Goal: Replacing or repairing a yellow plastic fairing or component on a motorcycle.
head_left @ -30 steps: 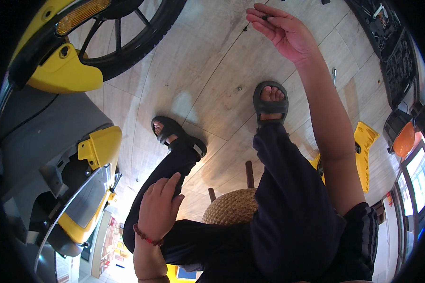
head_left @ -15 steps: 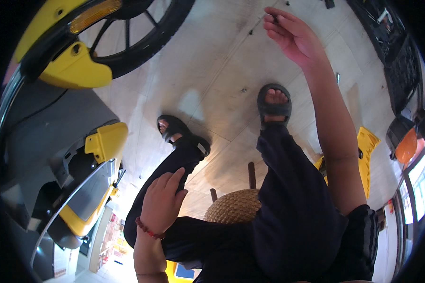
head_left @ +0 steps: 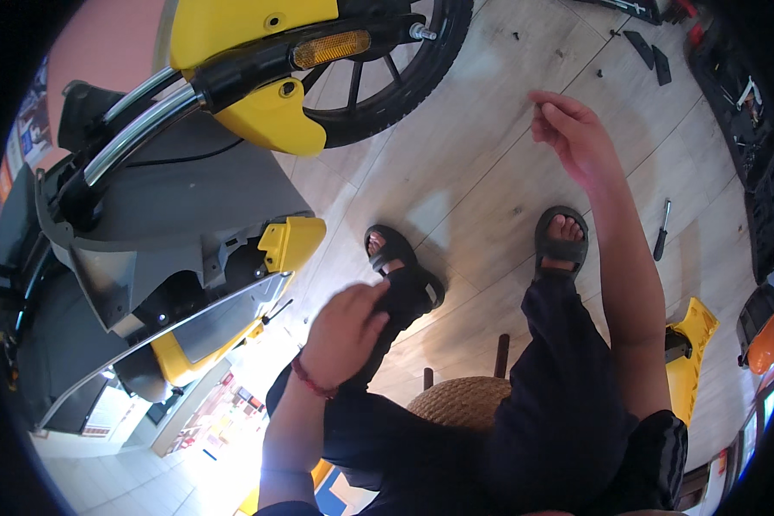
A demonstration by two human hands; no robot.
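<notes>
My right hand [head_left: 576, 138] reaches forward over the floor beyond my right foot. Its fingers are curled in and the thumb is pressed against them; whatever they may hold is hidden. Over my left thigh hovers or rests my left hand [head_left: 342, 335], fingers loosely bent, thumb apart, nothing in it. To the left lies or stands a partly stripped scooter with a black front wheel [head_left: 445, 82], a yellow fender [head_left: 271, 120], an orange reflector [head_left: 331, 50] and a chrome fork tube [head_left: 142, 138]. Its grey inner panel [head_left: 202, 193] is exposed.
A screwdriver [head_left: 662, 230] lies on the floor right of my right foot. Farther off are dark strips [head_left: 641, 50], a small screw-like piece [head_left: 599, 74] and a black tool case [head_left: 752, 129]. A yellow panel [head_left: 695, 361] is at the right. A woven stool [head_left: 460, 400] is beneath me.
The view has swung left, bringing more of the scooter and the screwdriver into sight. My right hand has drawn slightly nearer; its fingers, showing a small dark thing before, are now curled closed.
</notes>
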